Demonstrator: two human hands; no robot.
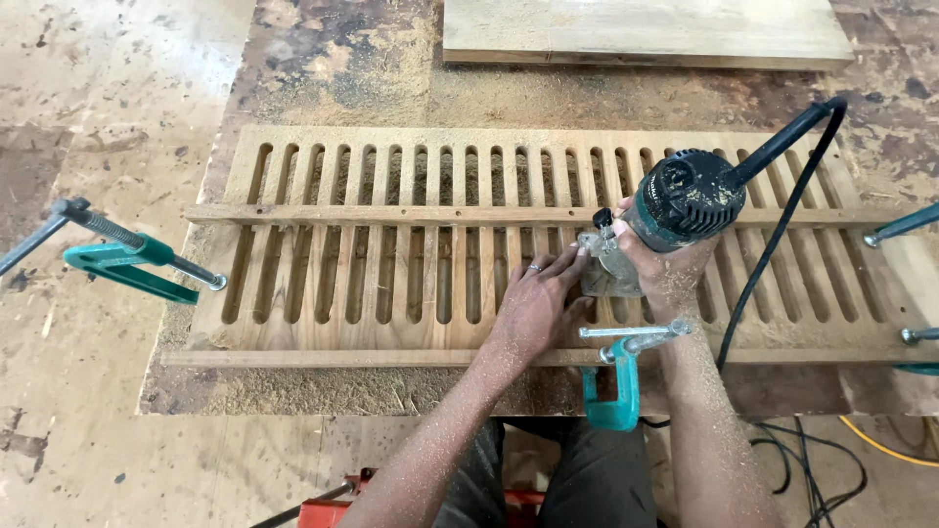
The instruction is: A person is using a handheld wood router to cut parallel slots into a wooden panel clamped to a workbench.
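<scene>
Right hand [668, 277] wrapped around black-and-teal handheld trim router [675, 210], clear base on long slotted wooden panel [411, 284], right of centre. Left hand [536, 305] flat, fingers spread, bracing panel beside base. Step: routing slots mid-run, by appearance. Next calls for steady guided pass, cord [773, 254] clear of teal clamp [616, 376] at near bench edge.

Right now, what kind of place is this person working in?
It looks like a woodworking shop. The right hand holds a corded router on a slotted wooden panel, teal clamps pin the panel to the bench, and sawdust lies all around.
</scene>
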